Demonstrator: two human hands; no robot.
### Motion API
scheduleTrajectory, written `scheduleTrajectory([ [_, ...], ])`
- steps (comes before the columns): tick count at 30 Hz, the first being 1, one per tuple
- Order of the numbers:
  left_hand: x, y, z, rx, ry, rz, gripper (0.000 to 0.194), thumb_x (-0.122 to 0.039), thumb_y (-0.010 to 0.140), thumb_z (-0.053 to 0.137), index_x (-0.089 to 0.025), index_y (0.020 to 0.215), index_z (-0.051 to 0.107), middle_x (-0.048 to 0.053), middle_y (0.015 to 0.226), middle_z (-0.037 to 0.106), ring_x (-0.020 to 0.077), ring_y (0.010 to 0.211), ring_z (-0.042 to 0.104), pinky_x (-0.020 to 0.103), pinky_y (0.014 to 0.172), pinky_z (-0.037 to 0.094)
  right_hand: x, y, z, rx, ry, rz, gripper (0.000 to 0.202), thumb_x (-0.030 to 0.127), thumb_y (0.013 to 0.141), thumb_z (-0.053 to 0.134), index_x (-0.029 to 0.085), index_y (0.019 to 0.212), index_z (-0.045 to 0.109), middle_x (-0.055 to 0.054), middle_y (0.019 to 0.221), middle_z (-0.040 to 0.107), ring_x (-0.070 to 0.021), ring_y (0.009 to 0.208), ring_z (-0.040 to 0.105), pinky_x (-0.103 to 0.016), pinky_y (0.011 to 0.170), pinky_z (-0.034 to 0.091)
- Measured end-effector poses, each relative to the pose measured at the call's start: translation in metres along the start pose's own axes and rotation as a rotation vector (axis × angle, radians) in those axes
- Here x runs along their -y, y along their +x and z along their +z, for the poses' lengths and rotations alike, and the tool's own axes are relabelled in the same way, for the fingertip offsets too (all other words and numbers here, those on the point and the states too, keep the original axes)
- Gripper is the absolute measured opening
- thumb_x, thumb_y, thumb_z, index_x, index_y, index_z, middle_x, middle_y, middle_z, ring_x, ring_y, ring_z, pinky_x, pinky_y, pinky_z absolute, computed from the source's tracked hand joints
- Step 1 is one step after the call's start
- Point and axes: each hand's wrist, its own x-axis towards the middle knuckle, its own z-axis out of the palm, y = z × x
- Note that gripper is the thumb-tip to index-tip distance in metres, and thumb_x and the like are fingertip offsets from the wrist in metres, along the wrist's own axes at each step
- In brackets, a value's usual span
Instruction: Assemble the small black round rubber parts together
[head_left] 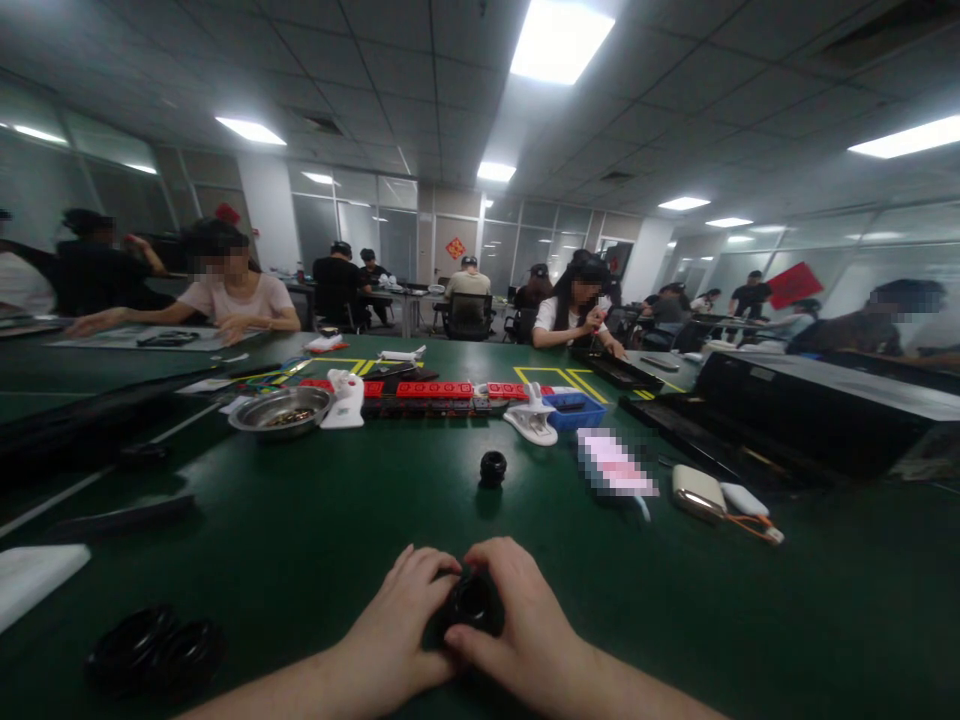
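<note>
At the front middle of the green table, a black ring-shaped piece point(474, 598) with a round hole facing up is between my hands. My left hand point(405, 620) curls round its left side, fingertips at the far edge and thumb in front. From the right, my right hand point(529, 615) wraps it with the thumb across its near side. Fingers cover much of the ring. Farther ahead stands a similar black ribbed piece point(493, 469). More black rings point(154, 650) lie together at the lower left, dark and partly blurred.
Ahead lie a metal bowl point(281, 412) of small parts, red strips point(435, 389), a white clip point(532, 415), a blue tray point(576, 410) and a beige power bank point(697, 493). A large black case point(825, 410) stands right. Co-workers sit across the table.
</note>
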Motion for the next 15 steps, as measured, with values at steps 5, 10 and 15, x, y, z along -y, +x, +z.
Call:
scheduleTrajectory([
  [5, 0.0025, 0.0001, 0.0005, -0.009, -0.011, 0.005, 0.049, -0.038, 0.066, 0.067, -0.027, 0.112, 0.053, 0.004, 0.113, 0.051, 0.0276, 0.107, 0.044, 0.052, 0.102, 0.017, -0.0002, -0.0036, -0.0040, 0.105, 0.186, -0.112, 0.056, 0.002, 0.058, 0.052, 0.015, 0.111, 0.045, -0.008, 0.108, 0.051, -0.0201, 0.100, 0.047, -0.032, 0.089, 0.037],
  [10, 0.0010, 0.0002, -0.0009, -0.014, -0.006, 0.019, 0.040, -0.040, 0.068, 0.065, -0.026, 0.105, 0.057, 0.004, 0.111, 0.052, 0.0272, 0.105, 0.044, 0.051, 0.101, 0.020, -0.0043, -0.0014, -0.0005, -0.012, 0.106, -0.047, 0.046, 0.022, 0.061, 0.068, 0.016, 0.102, 0.049, -0.008, 0.099, 0.052, -0.0228, 0.090, 0.049, -0.035, 0.080, 0.040],
  [15, -0.0025, 0.0003, -0.0015, -0.020, 0.000, 0.007, 0.043, -0.034, 0.066, 0.067, -0.026, 0.108, 0.055, 0.003, 0.111, 0.052, 0.0267, 0.105, 0.045, 0.052, 0.101, 0.020, -0.0032, -0.0013, 0.0020, -0.001, 0.101, -0.027, 0.036, 0.008, 0.063, 0.057, 0.016, 0.097, 0.051, -0.006, 0.096, 0.054, -0.0206, 0.090, 0.050, -0.033, 0.082, 0.040],
])
